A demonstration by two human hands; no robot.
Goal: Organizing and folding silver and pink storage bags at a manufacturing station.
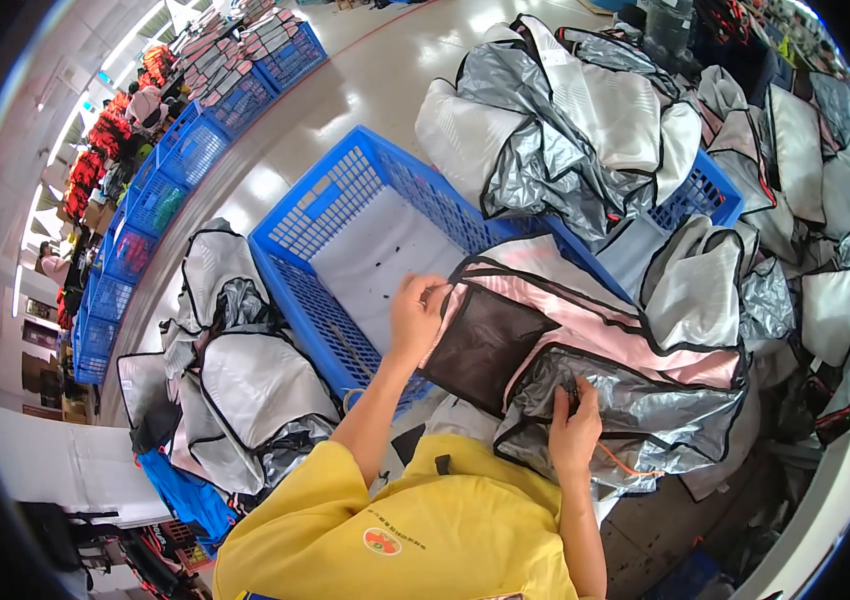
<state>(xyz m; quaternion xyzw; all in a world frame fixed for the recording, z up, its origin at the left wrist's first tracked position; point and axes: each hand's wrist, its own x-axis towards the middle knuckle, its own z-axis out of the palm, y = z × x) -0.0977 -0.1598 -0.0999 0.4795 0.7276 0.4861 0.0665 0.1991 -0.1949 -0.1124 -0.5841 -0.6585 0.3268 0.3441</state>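
A sewn bag piece (pixel 585 310) of pink-white and silver fabric with black binding and a dark mesh panel (pixel 495 335) lies spread in front of me. My left hand (pixel 415 315) pinches its bound upper left corner, beside the mesh. Lower right, over the crinkled silver lining (pixel 645 410), my right hand (pixel 575 430) is closed around a small dark tool (pixel 572 393), mostly hidden by the fingers. An orange cord (pixel 630 463) runs from near that hand across the silver fabric.
Beyond my left hand stands a blue plastic crate (pixel 310 215) with a pale sheet and dark scraps inside. Heaped silver-white bag pieces cover another blue crate (pixel 710 190). More pieces (pixel 255 375) pile at left; others (pixel 785 160) crowd the right. A row of blue crates (pixel 155 190) lines the far left.
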